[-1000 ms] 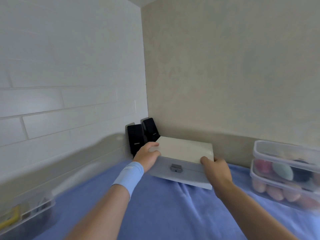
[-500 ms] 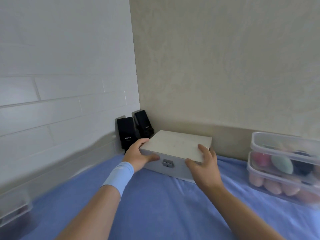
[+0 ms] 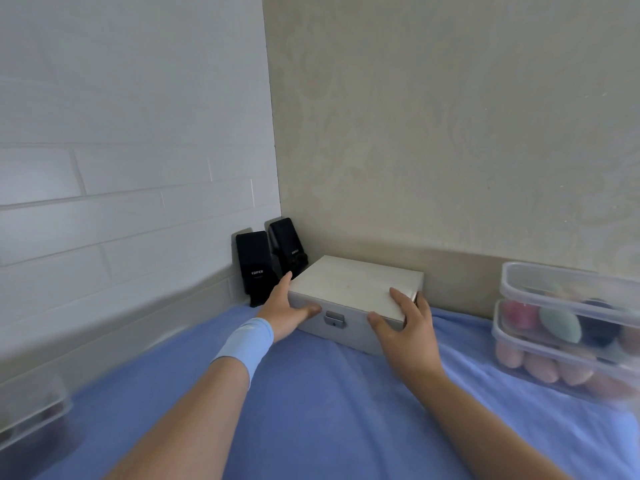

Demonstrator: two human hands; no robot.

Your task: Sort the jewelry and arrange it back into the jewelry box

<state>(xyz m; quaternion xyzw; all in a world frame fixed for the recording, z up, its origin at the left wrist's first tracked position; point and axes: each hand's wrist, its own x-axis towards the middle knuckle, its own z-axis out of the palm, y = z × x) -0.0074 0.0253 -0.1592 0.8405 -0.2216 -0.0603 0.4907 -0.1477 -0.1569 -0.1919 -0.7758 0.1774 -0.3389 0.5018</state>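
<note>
At far left, one blurred clear tub (image 3: 31, 410) sits on the blue cloth (image 3: 329, 393). Two black speakers (image 3: 254, 265) stand in the corner. Just beside them your left hand (image 3: 284, 313) grips one closed, pale grey jewelry box (image 3: 353, 285) with a metal clasp (image 3: 334, 319). Your right hand (image 3: 412, 327) clasps its other front corner. Two stacked clear containers (image 3: 568, 306) sit at right.

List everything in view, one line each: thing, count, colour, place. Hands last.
jewelry box: one, off-white, closed, on the cloth
latch: one, grey, box front
speakers: two, black, corner left of box
containers: two, clear, stacked at right
bin: one, clear, left edge, blurred
cloth: one, blue, covers the surface
wristband: one, light blue, left wrist
left hand: grips box's left front corner
right hand: grips box's right front corner
</note>
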